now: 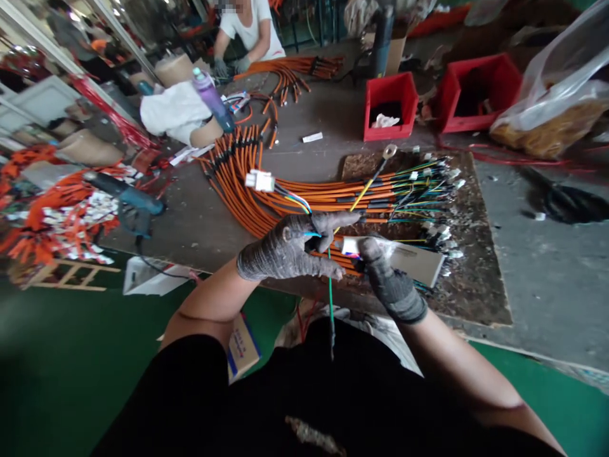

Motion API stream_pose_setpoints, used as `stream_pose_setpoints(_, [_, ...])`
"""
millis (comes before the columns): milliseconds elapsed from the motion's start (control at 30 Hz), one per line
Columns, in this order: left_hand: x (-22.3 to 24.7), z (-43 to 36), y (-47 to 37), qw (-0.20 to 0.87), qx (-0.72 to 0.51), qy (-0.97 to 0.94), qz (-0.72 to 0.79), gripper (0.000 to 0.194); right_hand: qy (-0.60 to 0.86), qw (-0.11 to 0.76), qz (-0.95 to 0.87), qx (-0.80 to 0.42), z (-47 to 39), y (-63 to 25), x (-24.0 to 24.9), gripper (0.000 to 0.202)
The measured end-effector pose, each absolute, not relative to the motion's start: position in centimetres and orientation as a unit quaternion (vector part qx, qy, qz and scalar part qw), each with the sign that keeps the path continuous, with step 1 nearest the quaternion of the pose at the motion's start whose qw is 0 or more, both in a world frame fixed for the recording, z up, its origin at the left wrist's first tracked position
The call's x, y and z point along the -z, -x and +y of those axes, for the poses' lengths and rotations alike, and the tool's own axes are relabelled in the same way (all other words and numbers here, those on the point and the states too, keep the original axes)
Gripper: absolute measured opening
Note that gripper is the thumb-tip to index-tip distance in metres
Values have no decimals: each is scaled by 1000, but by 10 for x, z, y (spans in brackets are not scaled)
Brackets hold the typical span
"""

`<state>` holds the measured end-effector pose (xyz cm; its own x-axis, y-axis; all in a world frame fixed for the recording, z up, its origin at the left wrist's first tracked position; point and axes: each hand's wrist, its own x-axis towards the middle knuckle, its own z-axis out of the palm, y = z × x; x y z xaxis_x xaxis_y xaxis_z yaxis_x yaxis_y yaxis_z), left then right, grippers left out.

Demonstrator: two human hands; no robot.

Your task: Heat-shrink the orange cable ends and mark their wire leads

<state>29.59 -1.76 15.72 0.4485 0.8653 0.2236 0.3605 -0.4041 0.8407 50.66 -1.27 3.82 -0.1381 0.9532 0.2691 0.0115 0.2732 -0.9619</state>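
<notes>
My left hand [297, 247], in a grey knit glove, grips a wire harness between its fingers, its index finger pointing right. From it a white plug connector [260, 180] sticks out at upper left, a yellow wire [362, 193] with a ring terminal [389, 152] at upper right, and a green wire [331, 292] hangs down. Close by on the right, my gloved right hand [387, 279] is closed, thumb on top, at a white piece [351, 246] with red and blue marks. Beside and beyond that hand lies a flat pale sheet [419, 263]. Its curled fingers are mostly hidden.
Orange cables [238, 184] fan across the table, their connector ends on a worn board [485, 273]. Red bins [390, 108] and a clear bag [552, 120] stand behind. A heat gun [126, 193] lies left, near a purple bottle [212, 95]. A co-worker [252, 32] handles cables opposite.
</notes>
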Motion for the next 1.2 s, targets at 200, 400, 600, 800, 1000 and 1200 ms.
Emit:
stream_pose_setpoints(200, [-153, -17, -300, 373, -343, -756, 414, 68, 291, 470, -770, -318, 0, -505, -86, 44])
stream_pose_setpoints(400, [-151, -16, -300, 379, -379, -746, 396, 57, 311, 484, -816, -55, -7, -505, -85, 46])
stream_pose_setpoints(600, [-150, -10, -293, 412, -378, -736, 382, 83, 276, 477, -828, -102, 4, -501, -70, 38])
stream_pose_setpoints(800, [-161, 23, -304, 225, -394, -773, 444, 42, 365, 444, -818, -42, 7, -506, -69, 37])
stream_pose_setpoints(1000, [-166, 44, -317, 209, -429, -767, 429, 48, 315, 476, -812, 116, 14, -497, -74, 31])
stream_pose_setpoints(1200, [-164, 44, -320, 210, -452, -762, 413, 56, 328, 463, -806, 166, 13, -496, -68, 34])
